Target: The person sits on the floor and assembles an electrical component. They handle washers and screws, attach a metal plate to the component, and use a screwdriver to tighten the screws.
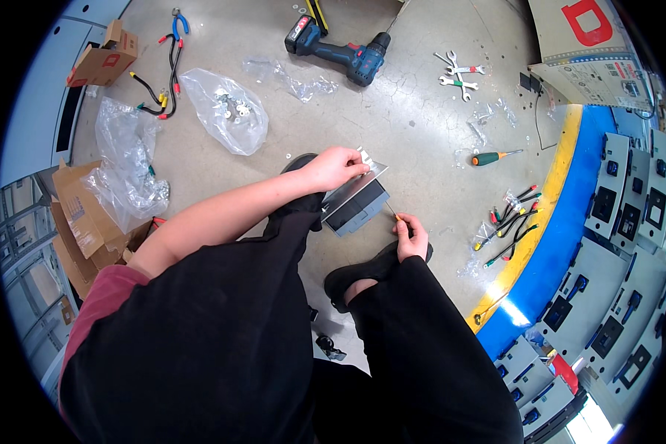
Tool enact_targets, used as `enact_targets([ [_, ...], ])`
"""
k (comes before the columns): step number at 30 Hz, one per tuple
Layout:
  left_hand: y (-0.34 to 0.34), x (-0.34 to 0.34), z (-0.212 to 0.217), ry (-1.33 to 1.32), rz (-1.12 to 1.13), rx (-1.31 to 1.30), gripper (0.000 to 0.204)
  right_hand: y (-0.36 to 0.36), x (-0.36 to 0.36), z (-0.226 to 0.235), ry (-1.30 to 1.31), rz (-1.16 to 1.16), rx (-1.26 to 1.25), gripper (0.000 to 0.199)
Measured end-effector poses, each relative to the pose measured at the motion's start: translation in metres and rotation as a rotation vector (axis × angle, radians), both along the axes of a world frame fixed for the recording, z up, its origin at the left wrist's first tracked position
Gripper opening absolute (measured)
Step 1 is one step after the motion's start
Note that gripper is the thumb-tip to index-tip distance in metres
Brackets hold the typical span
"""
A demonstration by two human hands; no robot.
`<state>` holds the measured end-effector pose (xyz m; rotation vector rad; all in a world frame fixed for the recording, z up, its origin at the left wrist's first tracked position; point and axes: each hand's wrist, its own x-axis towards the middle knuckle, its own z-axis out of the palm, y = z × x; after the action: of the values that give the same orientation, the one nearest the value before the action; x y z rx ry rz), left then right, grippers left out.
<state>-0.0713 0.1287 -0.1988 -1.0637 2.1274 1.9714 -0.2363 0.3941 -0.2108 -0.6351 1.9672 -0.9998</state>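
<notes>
Between my shoes is a grey and black box-shaped electrical unit (357, 211) with a flat metal plate (354, 185) along its upper left side. My left hand (338, 170) is closed on the far end of that plate, beside a small pale fitting (365, 157). To the right of the unit, my right hand (412, 235) pinches a small screwdriver (399, 217) with an orange handle. Its thin shaft slants up-left toward the unit's right side; whether the tip touches cannot be made out. Most of the handle is hidden in my fingers.
A cordless drill (340, 52) lies ahead on the floor, with several wrenches (460, 74) and a green-handled screwdriver (496, 157) to its right. Washers fill a clear bag (226, 111). Short cables (510, 226) lie right, near the yellow floor stripe (529, 240). Cardboard boxes (89, 222) stand left.
</notes>
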Motion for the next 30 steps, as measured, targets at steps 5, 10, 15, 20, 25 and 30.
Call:
enact_targets([
  [5, -0.001, -0.005, -0.003, -0.014, -0.019, 0.033, 0.024, 0.003, -0.003, -0.001, -0.004, 0.001, -0.008, 0.021],
  [10, -0.003, 0.003, -0.022, 0.048, 0.034, 0.165, 0.012, 0.002, -0.002, -0.005, -0.024, 0.014, -0.033, 0.02],
  [15, -0.004, 0.003, -0.017, 0.055, 0.026, 0.225, 0.007, 0.002, -0.003, 0.004, -0.036, 0.023, -0.066, 0.019],
  [20, -0.007, 0.005, -0.018, 0.092, 0.05, 0.302, 0.009, 0.002, -0.003, 0.002, -0.05, 0.027, -0.074, 0.02],
  [25, -0.005, 0.005, -0.019, 0.102, 0.087, 0.342, 0.01, 0.002, -0.002, 0.002, -0.061, 0.019, -0.061, 0.02],
  [30, -0.007, 0.003, -0.018, 0.071, 0.014, 0.316, 0.013, 0.002, -0.002, 0.002, -0.079, 0.004, -0.07, 0.021],
])
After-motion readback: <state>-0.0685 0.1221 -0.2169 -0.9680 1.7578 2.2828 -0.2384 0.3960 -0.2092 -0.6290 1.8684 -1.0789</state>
